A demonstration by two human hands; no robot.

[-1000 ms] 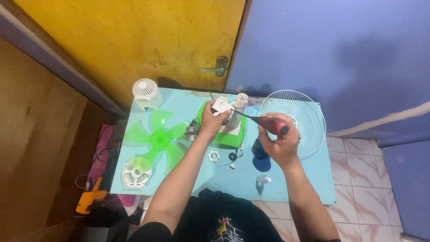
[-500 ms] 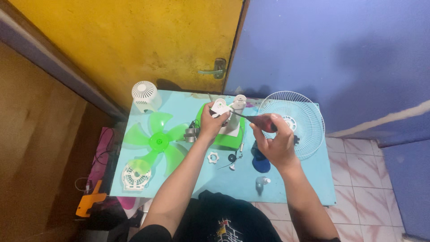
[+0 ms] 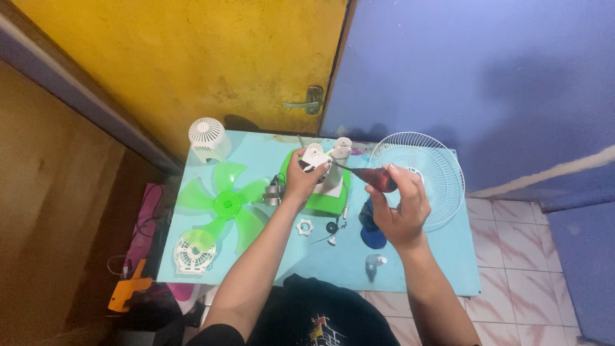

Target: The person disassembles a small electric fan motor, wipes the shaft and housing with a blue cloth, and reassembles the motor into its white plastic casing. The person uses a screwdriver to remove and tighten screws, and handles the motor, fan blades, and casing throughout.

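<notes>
Over the light blue counter (image 3: 256, 154), the left hand (image 3: 304, 179) is curled tight around one small white fan part (image 3: 314, 157), pinning it at the centre of the surface, just above the green fan base (image 3: 333, 198). The right hand (image 3: 397, 205) is closed in a full fist around the red handle of one screwdriver (image 3: 368, 177), and the thin shaft runs toward ten o'clock, its tip right at the white part in the left grip. Whether the tip sits in a screw cannot be told from here.

Counting around the counter: one green fan blade (image 3: 224, 205) with five lobes lies flat at nine o'clock from the hands. One white domed motor cover (image 3: 207, 138) stands at the far corner, ten o'clock. One flat white vented cover (image 3: 192, 256) rests at eight o'clock, near the front edge, partly under a blade lobe. One white wire grille (image 3: 426, 166) lies at three o'clock, hanging past the counter edge, just beside the right hand.

Below the hands, at six o'clock: one white toothed ring nut (image 3: 303, 226), one small dark round piece (image 3: 332, 227) just beside it, one blue cap (image 3: 371, 232) touching the right wrist, and one small clear bottle (image 3: 375, 261) near the front edge.

One orange tool (image 3: 128, 291) lies on the floor at seven o'clock, well apart from the counter.
</notes>
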